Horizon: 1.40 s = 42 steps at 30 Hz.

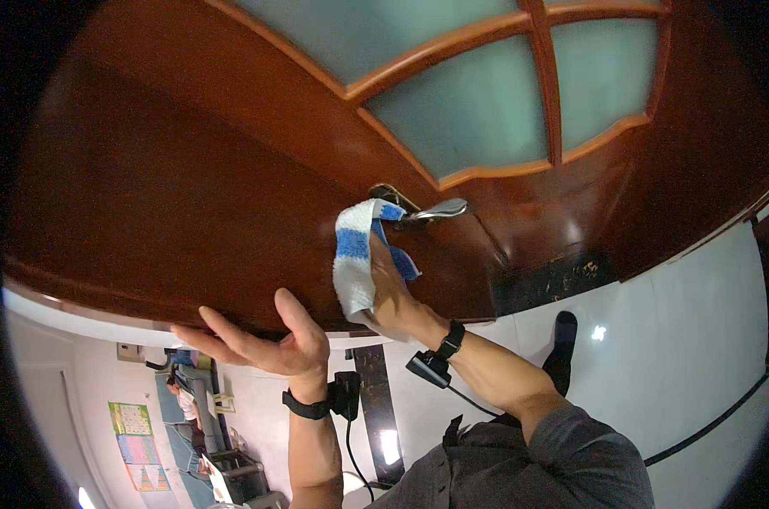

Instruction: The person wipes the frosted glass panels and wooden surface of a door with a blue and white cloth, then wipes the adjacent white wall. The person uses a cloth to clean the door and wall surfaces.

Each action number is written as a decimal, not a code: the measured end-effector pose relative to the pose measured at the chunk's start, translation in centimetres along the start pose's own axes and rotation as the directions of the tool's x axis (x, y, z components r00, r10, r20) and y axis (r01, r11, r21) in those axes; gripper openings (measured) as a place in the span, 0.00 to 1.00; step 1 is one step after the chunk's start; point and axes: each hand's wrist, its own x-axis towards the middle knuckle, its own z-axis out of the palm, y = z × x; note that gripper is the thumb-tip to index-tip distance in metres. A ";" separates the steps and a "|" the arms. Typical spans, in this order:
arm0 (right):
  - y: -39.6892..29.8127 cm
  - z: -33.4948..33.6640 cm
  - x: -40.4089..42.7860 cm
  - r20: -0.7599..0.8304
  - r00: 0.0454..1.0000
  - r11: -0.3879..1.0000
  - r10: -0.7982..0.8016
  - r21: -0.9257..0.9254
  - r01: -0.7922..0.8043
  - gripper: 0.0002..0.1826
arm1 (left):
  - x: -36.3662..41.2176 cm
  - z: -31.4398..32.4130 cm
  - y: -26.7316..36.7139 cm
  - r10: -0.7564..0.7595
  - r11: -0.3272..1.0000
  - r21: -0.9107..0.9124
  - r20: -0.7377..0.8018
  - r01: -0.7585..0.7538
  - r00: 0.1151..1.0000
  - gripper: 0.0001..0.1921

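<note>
A brown wooden door (206, 191) with frosted glass panes (467, 114) fills the space before me. My right hand (389, 283) holds a blue-and-white striped cloth (354, 267) against the door, just beside its metal lever handle (442, 209). One end of the cloth reaches up to the base of the handle; part of my fingers is hidden under it. Farther left, at the door's edge, my left hand (276, 347) has its fingers spread and holds nothing. Whether it touches the door edge is hard to tell.
Cabled black devices are strapped to both wrists. Pale floor tiles (684, 337) with a dark strip (378, 394) lie below, near my dark-covered foot (565, 331). Beyond the door edge, a person (186, 407) is on a sofa (174, 439), with posters (133, 439) on the wall.
</note>
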 end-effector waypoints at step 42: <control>20.7 6.1 -26.3 -0.206 0.510 0.546 0.836 0.207 -0.812 0.27 | -0.1 -0.5 -0.6 0.041 0.997 0.056 0.053 -0.044 0.998 0.44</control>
